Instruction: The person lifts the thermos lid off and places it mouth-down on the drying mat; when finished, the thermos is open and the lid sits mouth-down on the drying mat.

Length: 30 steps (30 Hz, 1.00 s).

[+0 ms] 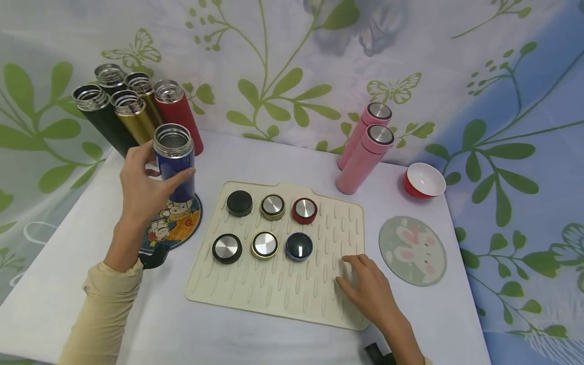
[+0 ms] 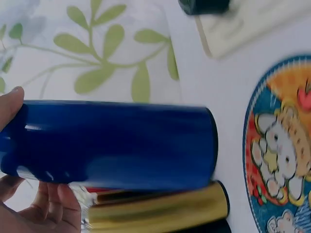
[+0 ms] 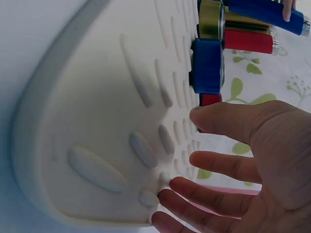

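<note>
My left hand (image 1: 145, 185) grips a blue thermos bottle (image 1: 175, 165) near its uncapped, threaded top, thumb on one side and fingers on the other. The bottle (image 2: 112, 145) is held upright, its base close to a round cartoon coaster (image 1: 175, 223); whether the base touches anything is unclear. My right hand (image 1: 365, 286) hovers at the right part of a cream ridged mat (image 1: 274, 299), fingers spread and holding nothing in the right wrist view. On the mat lie several bottle lids, among them a blue lid (image 1: 299, 247), a red lid (image 1: 304, 210) and a black lid (image 1: 239, 203).
Several uncapped bottles, including a red bottle (image 1: 182, 114) and a gold bottle (image 1: 135, 119), stand behind my left hand. Two capped pink bottles (image 1: 365, 159) stand at the back right. Beyond them are a red-and-white bowl (image 1: 424, 181) and a green rabbit coaster (image 1: 412, 251).
</note>
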### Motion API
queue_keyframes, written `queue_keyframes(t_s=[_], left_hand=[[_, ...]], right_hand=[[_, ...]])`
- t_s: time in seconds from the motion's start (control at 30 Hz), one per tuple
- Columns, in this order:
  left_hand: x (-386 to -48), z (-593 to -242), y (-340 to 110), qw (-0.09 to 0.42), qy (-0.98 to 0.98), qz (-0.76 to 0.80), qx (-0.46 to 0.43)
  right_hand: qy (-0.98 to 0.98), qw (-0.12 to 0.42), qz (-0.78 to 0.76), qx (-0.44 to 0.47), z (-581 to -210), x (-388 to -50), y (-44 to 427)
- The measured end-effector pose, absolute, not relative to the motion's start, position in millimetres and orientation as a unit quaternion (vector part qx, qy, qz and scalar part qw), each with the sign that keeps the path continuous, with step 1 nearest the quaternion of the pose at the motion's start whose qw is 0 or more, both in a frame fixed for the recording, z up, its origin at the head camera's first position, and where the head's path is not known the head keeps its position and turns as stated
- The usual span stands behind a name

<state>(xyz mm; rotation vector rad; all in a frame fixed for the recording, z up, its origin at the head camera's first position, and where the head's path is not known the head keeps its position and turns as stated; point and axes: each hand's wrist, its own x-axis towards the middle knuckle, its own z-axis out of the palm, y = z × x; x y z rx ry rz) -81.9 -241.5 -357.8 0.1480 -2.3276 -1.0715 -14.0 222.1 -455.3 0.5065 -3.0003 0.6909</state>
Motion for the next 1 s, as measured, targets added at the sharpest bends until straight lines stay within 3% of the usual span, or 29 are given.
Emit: queue_keyframes(t_s=[0.5, 1.0], left_hand=[[-148, -373, -275, 0.265, -0.842, -0.434, 0.178], [-166, -389, -283, 0.289, -0.816, -0.463, 0.190]], right_hand=[[-0.962, 0.029, 0.211, 0.168, -464, -15, 219], [-0.965, 0.018, 0.201, 0.166, -462, -20, 219]])
